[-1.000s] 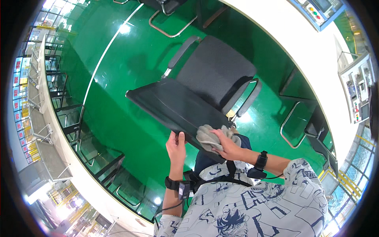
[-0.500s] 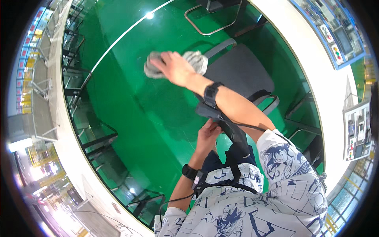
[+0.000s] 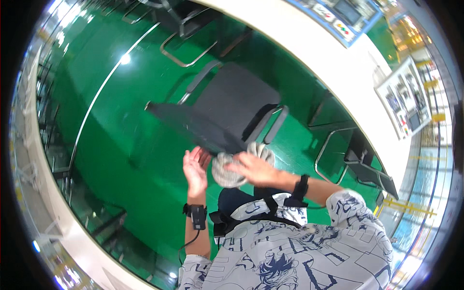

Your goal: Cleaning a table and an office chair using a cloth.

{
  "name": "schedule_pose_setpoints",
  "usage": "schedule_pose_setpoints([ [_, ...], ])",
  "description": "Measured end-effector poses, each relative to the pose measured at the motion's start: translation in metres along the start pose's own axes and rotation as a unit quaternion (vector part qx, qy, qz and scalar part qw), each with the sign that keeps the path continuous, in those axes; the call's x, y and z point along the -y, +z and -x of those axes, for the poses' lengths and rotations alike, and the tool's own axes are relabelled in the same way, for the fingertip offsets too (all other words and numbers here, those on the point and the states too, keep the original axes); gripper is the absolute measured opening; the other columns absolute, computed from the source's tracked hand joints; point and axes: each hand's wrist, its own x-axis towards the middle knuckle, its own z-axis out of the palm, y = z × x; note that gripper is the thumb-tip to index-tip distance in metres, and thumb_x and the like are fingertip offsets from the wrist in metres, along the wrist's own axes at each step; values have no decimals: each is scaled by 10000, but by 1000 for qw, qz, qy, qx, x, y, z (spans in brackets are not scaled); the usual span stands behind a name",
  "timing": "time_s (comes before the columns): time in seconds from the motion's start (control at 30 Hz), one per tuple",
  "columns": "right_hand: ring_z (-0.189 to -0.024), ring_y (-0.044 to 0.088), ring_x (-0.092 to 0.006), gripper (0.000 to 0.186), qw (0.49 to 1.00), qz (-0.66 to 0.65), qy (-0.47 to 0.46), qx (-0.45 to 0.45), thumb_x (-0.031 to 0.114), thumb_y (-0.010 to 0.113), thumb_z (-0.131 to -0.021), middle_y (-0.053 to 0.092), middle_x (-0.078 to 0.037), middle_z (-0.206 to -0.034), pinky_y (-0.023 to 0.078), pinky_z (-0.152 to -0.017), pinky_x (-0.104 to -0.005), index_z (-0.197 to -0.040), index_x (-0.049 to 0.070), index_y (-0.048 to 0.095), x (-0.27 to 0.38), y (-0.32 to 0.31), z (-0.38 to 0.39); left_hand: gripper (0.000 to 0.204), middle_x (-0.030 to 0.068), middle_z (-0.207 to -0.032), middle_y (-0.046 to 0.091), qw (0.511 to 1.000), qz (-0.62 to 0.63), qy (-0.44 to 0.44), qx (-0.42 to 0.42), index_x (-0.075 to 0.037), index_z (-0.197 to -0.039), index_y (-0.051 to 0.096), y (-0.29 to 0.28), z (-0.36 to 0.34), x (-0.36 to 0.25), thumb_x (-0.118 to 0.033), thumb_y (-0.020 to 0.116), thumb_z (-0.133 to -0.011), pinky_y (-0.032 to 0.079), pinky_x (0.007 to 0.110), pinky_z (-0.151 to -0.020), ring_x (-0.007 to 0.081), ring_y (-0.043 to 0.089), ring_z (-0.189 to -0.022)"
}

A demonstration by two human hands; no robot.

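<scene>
A bunched grey-white cloth (image 3: 228, 172) is gripped under my right hand (image 3: 257, 169), its folds bulging out on both sides of the fingers. It is close against the lower edge of a dark grey armchair's backrest (image 3: 193, 124); whether the two touch I cannot tell. My left hand (image 3: 195, 169) is open beside the cloth, palm turned up and fingers spread. Its fingertips come close to the same backrest edge, and nothing lies in the palm. Beyond the backrest lies the chair's grey seat (image 3: 237, 99), with an armrest on each side.
A long white table (image 3: 309, 53) curves along the right, carrying a blue-framed equipment panel (image 3: 340, 19) and a white-framed panel (image 3: 405, 99). Another dark chair (image 3: 365, 162) stands by it at right. Further chairs line the left on the green floor (image 3: 130, 179).
My right hand has brought the cloth back from far left of the chair to near my body. My left hand has left the backrest and opened. The view has turned, showing the chair's backrest.
</scene>
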Motion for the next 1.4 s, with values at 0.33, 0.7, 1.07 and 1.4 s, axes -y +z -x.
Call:
schedule_pose_setpoints([
  [0.33, -1273, 323, -312, 611, 802, -362, 337, -336, 291, 479, -932, 323, -242, -1331, 252, -1054, -350, -1357, -30, 180, 9, 86, 49, 470, 252, -1137, 500, 856, -366, 318, -177, 148, -1128, 397, 17, -48, 45, -285, 445, -951, 420, 360, -873, 255, 510, -986],
  [0.7, -1169, 423, -329, 505, 537, -206, 535, -619, 246, 400, -964, 405, -237, -1248, 328, -993, -362, -1327, -49, 211, -51, 176, 29, 688, 345, -1331, 284, 845, -475, 198, -142, 215, -1289, 144, 43, -37, 37, -345, 379, -966, 354, 357, -1001, 365, 404, -1206],
  [1.07, -1156, 439, -259, 583, 524, -374, 573, -507, 342, 471, -937, 445, -171, -1250, 344, -980, -338, -1342, 4, 222, -72, 177, 43, 676, 377, -1281, 307, 834, -489, 192, -172, 211, -1271, 149, 25, -56, 46, -352, 369, -970, 384, 375, -973, 366, 441, -1166],
  [1.4, -1165, 418, -343, 563, 666, -263, 505, -483, 297, 489, -928, 381, -239, -1269, 327, -998, -370, -1327, -19, 249, -85, 184, 51, 700, 286, -1270, 395, 831, -474, 197, -212, 125, -1324, 195, 34, -27, 25, -423, 410, -944, 396, 361, -968, 315, 482, -1116],
])
